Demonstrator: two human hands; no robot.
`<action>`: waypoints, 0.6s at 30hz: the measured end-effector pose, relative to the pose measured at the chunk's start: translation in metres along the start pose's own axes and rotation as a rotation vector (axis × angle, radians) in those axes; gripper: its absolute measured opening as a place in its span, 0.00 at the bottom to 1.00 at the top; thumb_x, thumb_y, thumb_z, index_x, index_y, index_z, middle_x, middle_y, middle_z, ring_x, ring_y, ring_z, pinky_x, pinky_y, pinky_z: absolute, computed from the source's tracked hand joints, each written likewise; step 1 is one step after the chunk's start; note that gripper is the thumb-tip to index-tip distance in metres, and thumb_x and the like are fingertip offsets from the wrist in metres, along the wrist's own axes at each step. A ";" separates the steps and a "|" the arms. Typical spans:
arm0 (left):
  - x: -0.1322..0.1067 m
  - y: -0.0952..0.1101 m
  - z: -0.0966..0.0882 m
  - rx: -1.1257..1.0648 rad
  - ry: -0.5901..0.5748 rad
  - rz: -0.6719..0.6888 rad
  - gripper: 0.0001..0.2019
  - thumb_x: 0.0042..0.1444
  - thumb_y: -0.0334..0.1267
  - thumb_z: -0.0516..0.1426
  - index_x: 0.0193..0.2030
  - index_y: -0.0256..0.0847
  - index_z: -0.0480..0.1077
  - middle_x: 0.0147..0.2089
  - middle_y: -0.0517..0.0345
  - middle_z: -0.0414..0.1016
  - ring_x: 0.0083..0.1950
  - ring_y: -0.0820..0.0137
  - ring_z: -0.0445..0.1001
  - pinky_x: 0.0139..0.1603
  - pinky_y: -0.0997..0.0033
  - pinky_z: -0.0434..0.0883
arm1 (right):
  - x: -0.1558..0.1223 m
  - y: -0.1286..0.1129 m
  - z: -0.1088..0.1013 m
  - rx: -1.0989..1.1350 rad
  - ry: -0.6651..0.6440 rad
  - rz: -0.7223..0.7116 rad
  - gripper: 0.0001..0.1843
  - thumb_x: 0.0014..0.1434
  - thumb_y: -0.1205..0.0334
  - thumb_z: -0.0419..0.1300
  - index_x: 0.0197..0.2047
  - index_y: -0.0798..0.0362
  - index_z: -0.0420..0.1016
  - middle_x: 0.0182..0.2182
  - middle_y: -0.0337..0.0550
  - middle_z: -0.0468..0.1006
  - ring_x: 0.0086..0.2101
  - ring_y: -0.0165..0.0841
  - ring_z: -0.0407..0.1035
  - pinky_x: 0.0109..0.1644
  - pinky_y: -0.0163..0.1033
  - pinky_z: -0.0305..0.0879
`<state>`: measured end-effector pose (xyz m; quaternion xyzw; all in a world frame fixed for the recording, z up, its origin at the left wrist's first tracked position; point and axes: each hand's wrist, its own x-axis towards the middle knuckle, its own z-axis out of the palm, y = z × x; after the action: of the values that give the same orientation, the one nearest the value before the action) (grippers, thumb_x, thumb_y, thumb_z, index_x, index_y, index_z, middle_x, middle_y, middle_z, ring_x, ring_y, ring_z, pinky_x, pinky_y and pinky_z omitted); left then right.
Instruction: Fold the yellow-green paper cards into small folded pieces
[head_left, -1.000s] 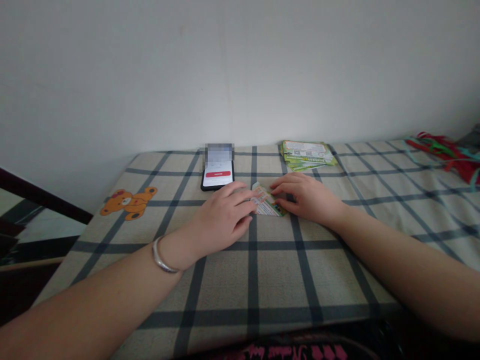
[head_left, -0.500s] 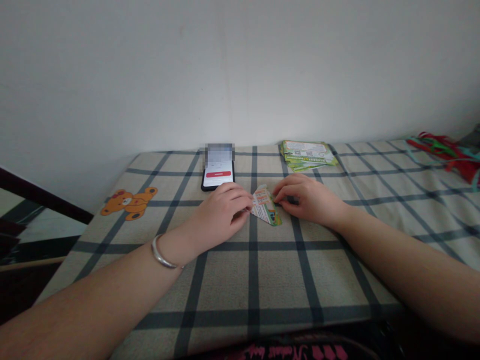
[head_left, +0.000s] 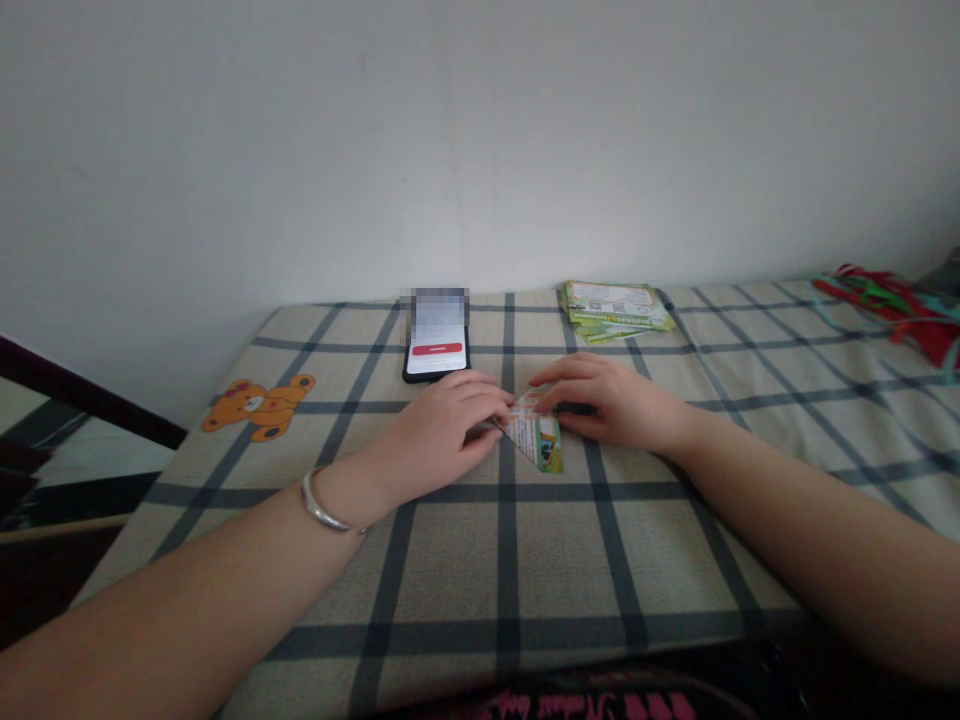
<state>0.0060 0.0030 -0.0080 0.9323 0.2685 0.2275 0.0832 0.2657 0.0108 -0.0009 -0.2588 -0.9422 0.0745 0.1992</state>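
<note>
A small folded paper point(head_left: 534, 440), printed green, white and orange with slanted edges, is between my two hands over the checked cloth. My left hand point(head_left: 457, 420), with a silver bangle on its wrist, pinches the paper's left corner between thumb and fingers. From the other side my right hand point(head_left: 607, 400) reaches over the paper's upper right part, fingers spread from the thumb and fingertips touching its face. Part of the paper is hidden behind the fingers of both hands.
A phone point(head_left: 436, 350) with a lit screen lies just beyond my left hand. Near the wall rests a stack of printed leaflets point(head_left: 619, 308). An orange bear cutout point(head_left: 259, 408) is at the left, and red and green strips point(head_left: 911, 310) lie far right on the checked tablecloth point(head_left: 450, 570).
The paper has turned a little and its lower corner has come nearer to me. My right hand has shifted left, its fingers now over the paper instead of at its right edge.
</note>
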 end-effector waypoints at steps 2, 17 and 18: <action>0.000 0.000 0.000 0.002 0.005 -0.002 0.06 0.59 0.30 0.55 0.40 0.41 0.73 0.50 0.56 0.76 0.56 0.64 0.69 0.59 0.56 0.68 | 0.000 -0.001 -0.001 -0.010 -0.002 -0.019 0.15 0.60 0.70 0.58 0.49 0.49 0.76 0.54 0.45 0.75 0.51 0.35 0.68 0.55 0.46 0.65; -0.002 0.004 0.001 0.075 0.011 0.012 0.10 0.60 0.30 0.55 0.46 0.39 0.74 0.49 0.53 0.75 0.54 0.64 0.70 0.58 0.58 0.68 | 0.000 -0.017 -0.010 -0.516 -0.075 -0.092 0.13 0.66 0.64 0.53 0.47 0.50 0.78 0.40 0.40 0.81 0.42 0.38 0.69 0.42 0.44 0.61; -0.002 0.005 0.001 0.078 0.012 0.016 0.10 0.60 0.30 0.55 0.46 0.39 0.74 0.49 0.53 0.75 0.53 0.64 0.70 0.57 0.58 0.68 | 0.001 -0.018 -0.010 -0.550 -0.084 -0.082 0.12 0.67 0.63 0.52 0.46 0.51 0.78 0.37 0.41 0.81 0.39 0.38 0.69 0.40 0.44 0.60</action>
<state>0.0074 -0.0023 -0.0077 0.9357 0.2700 0.2230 0.0434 0.2605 -0.0039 0.0126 -0.2614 -0.9442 -0.1813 0.0854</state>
